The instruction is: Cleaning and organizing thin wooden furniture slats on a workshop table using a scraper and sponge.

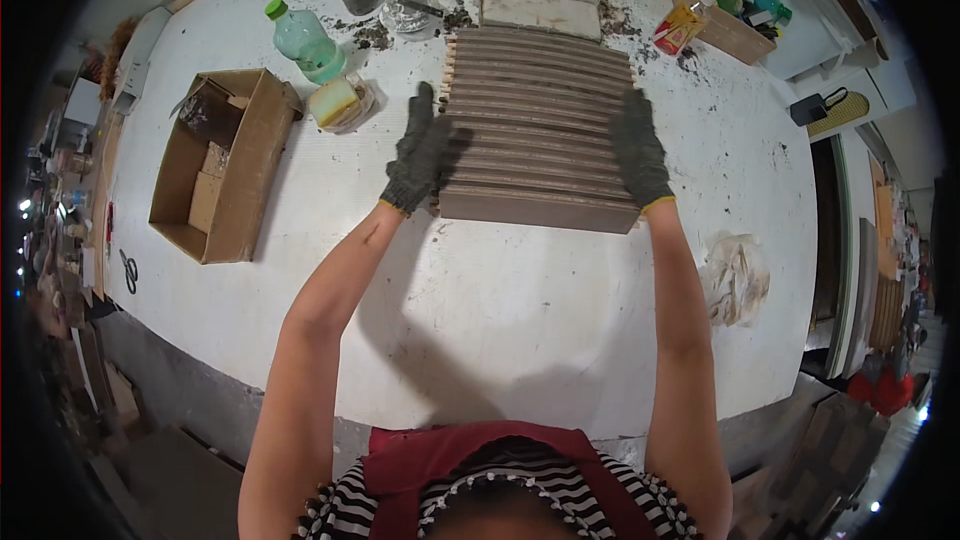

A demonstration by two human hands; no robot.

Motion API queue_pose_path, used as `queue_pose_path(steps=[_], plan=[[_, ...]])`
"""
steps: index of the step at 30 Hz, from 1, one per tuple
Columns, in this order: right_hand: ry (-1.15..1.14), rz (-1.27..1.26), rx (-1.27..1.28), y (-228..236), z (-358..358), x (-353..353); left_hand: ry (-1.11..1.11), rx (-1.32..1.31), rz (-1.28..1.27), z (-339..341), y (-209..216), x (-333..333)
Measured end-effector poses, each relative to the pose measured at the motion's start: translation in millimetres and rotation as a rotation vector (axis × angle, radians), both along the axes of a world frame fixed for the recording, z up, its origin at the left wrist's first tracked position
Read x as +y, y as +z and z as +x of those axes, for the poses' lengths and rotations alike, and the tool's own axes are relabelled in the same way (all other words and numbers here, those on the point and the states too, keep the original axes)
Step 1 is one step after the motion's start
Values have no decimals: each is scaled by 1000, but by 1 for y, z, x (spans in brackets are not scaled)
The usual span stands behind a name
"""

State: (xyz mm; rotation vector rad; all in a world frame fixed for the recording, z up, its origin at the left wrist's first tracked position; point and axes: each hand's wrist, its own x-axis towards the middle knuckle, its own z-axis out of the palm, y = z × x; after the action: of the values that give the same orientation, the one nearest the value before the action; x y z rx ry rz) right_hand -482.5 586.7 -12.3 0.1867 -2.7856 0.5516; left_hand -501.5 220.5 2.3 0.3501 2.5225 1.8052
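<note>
With left hand [420, 155] and right hand [639, 145] uncurled against opposite ends of brown strips [535, 125] on the counter [560, 340] — probably stiff, weighty together, apt to slide apart; best squeezed from both ends.

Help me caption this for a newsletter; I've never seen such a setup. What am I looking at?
There is no machine here: a person is working with their own hands. The single picture comes from a fisheye camera worn on the head, looking down, so straight edges look bent. The left hand and right hand, both dark-gloved, are set against opposite sides of a block of brown strips; how firmly they press can't be told. On the white table also lie an open cardboard box, a greenish bottle and a crumpled translucent wrapping.
</note>
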Motion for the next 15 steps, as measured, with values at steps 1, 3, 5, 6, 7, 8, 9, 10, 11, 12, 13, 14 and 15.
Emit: queue_pose_path(steps=[1,3,5,6,7,8,9,10,11,12,13,14,15], plan=[[128,-359,192,-1,0,-2,147,-537,452,8,11,-4],[13,-705,-4,-2,14,-1,158,-153,576,20,0,-11],[-272,-1346,-399,26,41,-2,-47,-471,330,25,15,-21],[-61,-1404,-228,-15,42,17,-46,-484,266,29,24,-9],[168,-1452,-62,-25,41,9,-52,-488,266,30,18,-9],[160,-1450,-59,-28,43,12,-19,-373,272,30,8,-8],[74,-1151,-99,-30,42,14,13,-256,279,30,2,-6],[-19,-853,-144,-17,45,4,42,-529,282,34,24,-2],[-93,-555,-182,-8,45,-4,38,-530,280,36,19,-4],[-68,-542,-167,-9,43,-4,12,-361,257,37,10,-10],[-69,-543,-169,-10,44,-4,-13,-194,234,40,11,-10],[-57,-581,-165,-10,43,-4,-11,-196,232,40,12,-8],[-42,-620,-161,-10,43,-4,33,-280,235,38,13,-3]])
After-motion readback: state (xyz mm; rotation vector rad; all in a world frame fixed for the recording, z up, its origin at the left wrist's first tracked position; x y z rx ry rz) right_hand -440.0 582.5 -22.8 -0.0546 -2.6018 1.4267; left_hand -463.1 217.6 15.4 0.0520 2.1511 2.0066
